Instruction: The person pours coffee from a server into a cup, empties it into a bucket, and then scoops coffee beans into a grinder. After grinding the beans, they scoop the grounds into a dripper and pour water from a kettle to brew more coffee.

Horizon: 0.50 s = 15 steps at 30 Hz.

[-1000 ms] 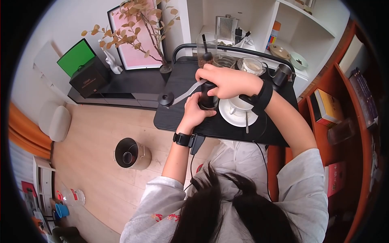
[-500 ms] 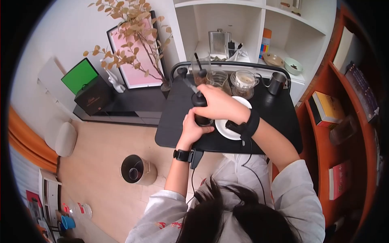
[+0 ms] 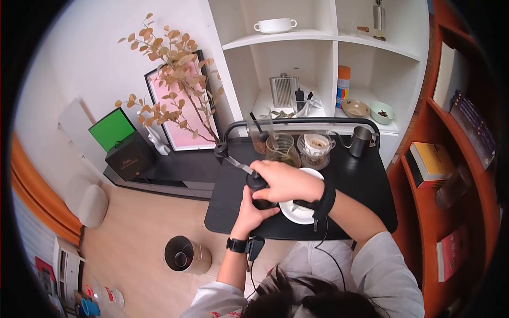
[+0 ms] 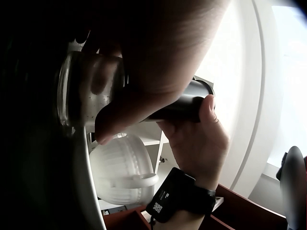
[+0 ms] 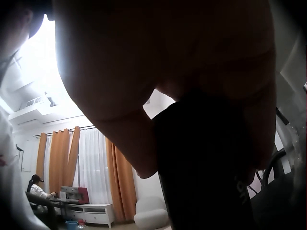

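Note:
On the small black table (image 3: 355,206) stands a manual coffee grinder (image 3: 257,180) with a metal crank (image 3: 237,165) pointing to the far left. My left hand (image 3: 248,216) wraps round its lower part; in the left wrist view this is a clear glass jar (image 4: 81,93) under a black body (image 4: 180,106). My right hand (image 3: 291,180) grips the black upper end from above, thumb and fingers on either side of it. Under the right wrist, a white saucer (image 3: 289,213) shows, partly hidden. A white cup (image 4: 120,167) is beside the grinder in the left wrist view.
Behind the hands stand a clear container (image 3: 259,146) with brown contents, a glass pot (image 3: 282,148), a glass dripper (image 3: 316,146) with a paper filter, and a metal jug (image 3: 361,142). A rail (image 3: 302,121) edges the table's back. A bin (image 3: 199,258) stands on the floor.
The crank has swung from pointing left to the far side, then a little back to the far left, the right hand turning with it. The left hand keeps its hold. The head view has tilted up.

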Each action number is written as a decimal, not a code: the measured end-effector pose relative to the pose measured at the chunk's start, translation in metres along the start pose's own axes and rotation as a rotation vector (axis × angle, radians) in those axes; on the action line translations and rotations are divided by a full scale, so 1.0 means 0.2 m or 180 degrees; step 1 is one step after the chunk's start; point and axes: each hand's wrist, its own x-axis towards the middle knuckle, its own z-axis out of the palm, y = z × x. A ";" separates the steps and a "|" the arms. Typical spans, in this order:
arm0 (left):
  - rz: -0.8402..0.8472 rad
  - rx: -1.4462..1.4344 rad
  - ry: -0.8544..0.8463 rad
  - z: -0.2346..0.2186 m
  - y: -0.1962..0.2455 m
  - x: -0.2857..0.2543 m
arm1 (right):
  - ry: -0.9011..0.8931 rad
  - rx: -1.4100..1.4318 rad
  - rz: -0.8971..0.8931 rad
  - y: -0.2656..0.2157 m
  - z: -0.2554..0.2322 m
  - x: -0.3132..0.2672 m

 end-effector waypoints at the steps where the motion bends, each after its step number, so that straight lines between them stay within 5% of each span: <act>1: 0.0107 0.0056 0.0012 0.00 0.00 0.00 | 0.0111 -0.0059 -0.0096 0.02 0.03 0.01; 4: 0.0170 0.0066 -0.0270 -0.02 -0.10 0.02 | 0.0212 -0.0056 -0.0132 0.00 0.04 -0.03; 10: -0.0193 -0.0336 -0.0857 -0.06 0.05 -0.03 | 0.0210 0.0076 -0.0244 -0.01 0.04 -0.07; 15: -0.0123 0.0031 -0.0451 -0.02 0.08 -0.04 | 0.0234 0.0206 -0.0286 0.00 0.02 -0.09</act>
